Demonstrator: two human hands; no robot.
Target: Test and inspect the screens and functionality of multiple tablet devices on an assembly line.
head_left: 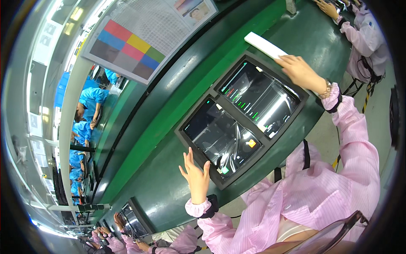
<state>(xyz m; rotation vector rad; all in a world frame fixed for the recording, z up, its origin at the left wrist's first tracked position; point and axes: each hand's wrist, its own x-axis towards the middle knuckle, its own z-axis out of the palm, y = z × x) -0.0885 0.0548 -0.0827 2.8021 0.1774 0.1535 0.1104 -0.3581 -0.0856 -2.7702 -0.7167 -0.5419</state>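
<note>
Two dark flat display panels, the left one [211, 127] and the right one [253, 91], lie side by side in a black framed tray [218, 101] on the green bench. Creased, shiny clear film covers much of both, and small coloured marks glow on them. My left hand [196, 180] is open, fingers spread, at the tray's near left corner by the left panel. Beyond the tray's far right edge, my right hand [302, 72] stretches its fingers over the near end of a long white bar [264, 45]. Its thumb does not show clearly.
A sheet with coloured squares [127, 46] hangs at the upper left. Another tray with a panel [133, 220] lies farther left along the green bench [156, 169]. Co-workers in pink [366, 38] sit on both sides; others in blue [91, 99] work across the line.
</note>
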